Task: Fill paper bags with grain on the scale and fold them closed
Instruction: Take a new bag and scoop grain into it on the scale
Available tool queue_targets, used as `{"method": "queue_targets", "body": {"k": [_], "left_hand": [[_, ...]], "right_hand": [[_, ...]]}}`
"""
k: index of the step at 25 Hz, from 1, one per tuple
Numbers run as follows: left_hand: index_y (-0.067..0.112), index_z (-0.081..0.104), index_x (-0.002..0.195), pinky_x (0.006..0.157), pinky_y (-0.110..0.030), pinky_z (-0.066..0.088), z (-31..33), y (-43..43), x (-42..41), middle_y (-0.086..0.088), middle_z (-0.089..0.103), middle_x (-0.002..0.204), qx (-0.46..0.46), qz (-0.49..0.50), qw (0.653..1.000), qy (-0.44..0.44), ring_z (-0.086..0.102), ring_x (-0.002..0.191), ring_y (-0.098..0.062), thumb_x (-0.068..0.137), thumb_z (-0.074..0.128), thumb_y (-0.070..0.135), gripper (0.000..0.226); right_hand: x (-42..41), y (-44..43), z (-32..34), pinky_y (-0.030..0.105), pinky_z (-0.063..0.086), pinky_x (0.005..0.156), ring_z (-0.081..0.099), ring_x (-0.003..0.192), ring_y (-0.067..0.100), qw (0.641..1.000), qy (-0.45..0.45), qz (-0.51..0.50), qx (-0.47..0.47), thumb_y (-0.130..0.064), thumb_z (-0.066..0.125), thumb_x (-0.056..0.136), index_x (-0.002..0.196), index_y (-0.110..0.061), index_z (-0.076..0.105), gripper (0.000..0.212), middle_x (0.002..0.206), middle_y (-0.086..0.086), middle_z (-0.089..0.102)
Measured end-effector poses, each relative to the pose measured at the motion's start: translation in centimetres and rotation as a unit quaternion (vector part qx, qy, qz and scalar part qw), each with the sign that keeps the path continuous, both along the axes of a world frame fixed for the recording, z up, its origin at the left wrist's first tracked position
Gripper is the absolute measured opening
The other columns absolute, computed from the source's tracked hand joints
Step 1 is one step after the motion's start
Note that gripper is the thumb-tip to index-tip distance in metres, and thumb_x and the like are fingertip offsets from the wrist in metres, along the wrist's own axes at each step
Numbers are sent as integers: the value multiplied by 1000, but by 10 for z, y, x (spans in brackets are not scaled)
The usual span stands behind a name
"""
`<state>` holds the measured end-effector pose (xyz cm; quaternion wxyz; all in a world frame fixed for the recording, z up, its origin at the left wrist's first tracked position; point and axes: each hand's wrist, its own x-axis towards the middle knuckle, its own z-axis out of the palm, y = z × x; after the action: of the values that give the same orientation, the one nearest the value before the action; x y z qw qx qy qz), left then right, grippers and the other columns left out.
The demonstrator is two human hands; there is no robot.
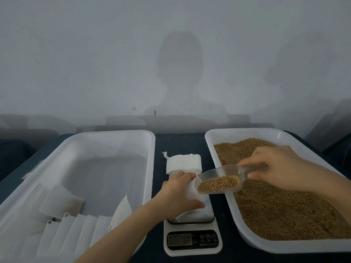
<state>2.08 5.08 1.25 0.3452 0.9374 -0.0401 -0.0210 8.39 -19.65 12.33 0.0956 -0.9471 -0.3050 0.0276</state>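
**Head view: two hands are meeting over one scale, scoop at the bag's mouth**

Head camera is showing two white plastic trays, one scale, one scoop and one stack of empty bags. The left tray point(114, 132) is holding a row of white bags point(76, 230) leaning along its near end, with one more lying flat behind them and another tilting against the right wall; the exact number in the row is hard to tell. The right tray point(209, 145) is carrying a deep bed of brown grain point(275, 209).

Everything is sitting on a dark blue tabletop point(178, 141) pushed against a plain pale wall point(95, 63), where a person's shadow point(180, 73) is falling. The scale point(191, 242) is standing between the trays, its display facing the camera, digits too blurred to read. The stack of empty bags point(182, 164) is lying just behind it.

The left hand point(178, 194) is gripping the bag point(191, 190), fingers curled round its upper part, while its lower end is resting on the scale's platform. This bag is white, soft and creased, its mouth turning toward the right. The right hand point(275, 168) is pinching the handle of the clear scoop point(224, 179), which is holding a small heap of grain and touching the bag's open edge.
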Motion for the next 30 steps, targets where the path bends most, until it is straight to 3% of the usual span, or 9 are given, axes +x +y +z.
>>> {"method": "queue_targets", "body": {"k": [4,6,9,13,18,23,30], "left_hand": [[28,41,134,104,-38,40,0,-2,0,11,42,127,0,-11,1000,7,45,115,-13,74,74,48,71],[27,42,134,100,-32,43,0,-3,-1,13,45,124,-18,-8,1000,6,47,112,-9,75,74,47,71],[28,45,129,89,-20,44,3,-4,-1,18,48,114,-47,-1,999,-1,50,104,-4,74,75,47,65],[30,48,124,86,-19,44,6,-4,-1,20,48,111,-46,-7,999,-4,49,102,-2,73,74,51,62],[35,50,124,98,-26,42,7,-1,1,20,46,117,-54,-27,998,9,45,111,-3,68,76,55,65],[49,46,109,80,-11,41,10,-1,1,32,46,107,-117,-28,992,37,49,105,2,67,78,53,53],[55,48,93,72,-7,45,10,-2,1,37,49,102,-140,-26,989,31,51,100,11,65,78,54,41]], "right_hand": [[-2,6,-2,41,33,101,47,96,4,1000,-10,-9,-4,-48,62,83,89,-71,50,26,90,-24,53],[-3,8,-4,35,26,99,42,93,0,999,-35,-10,-13,-50,60,84,100,-66,53,24,90,-25,50],[-4,11,-1,24,8,78,33,82,-7,997,-69,2,-22,-49,58,86,105,-61,55,23,88,-23,49],[-6,15,7,24,7,67,27,79,-8,993,-102,14,-50,-48,55,87,102,-61,57,20,86,-23,48],[-7,17,15,30,22,85,38,87,1,993,-100,28,-58,-43,52,89,102,-54,59,19,86,-18,51],[-10,17,22,27,16,83,42,83,-3,991,-111,38,-57,-38,53,90,99,-54,60,20,85,-17,51],[-15,34,32,31,14,80,46,88,3,977,-160,60,-130,-30,48,89,101,-44,63,24,86,-15,49]]}}
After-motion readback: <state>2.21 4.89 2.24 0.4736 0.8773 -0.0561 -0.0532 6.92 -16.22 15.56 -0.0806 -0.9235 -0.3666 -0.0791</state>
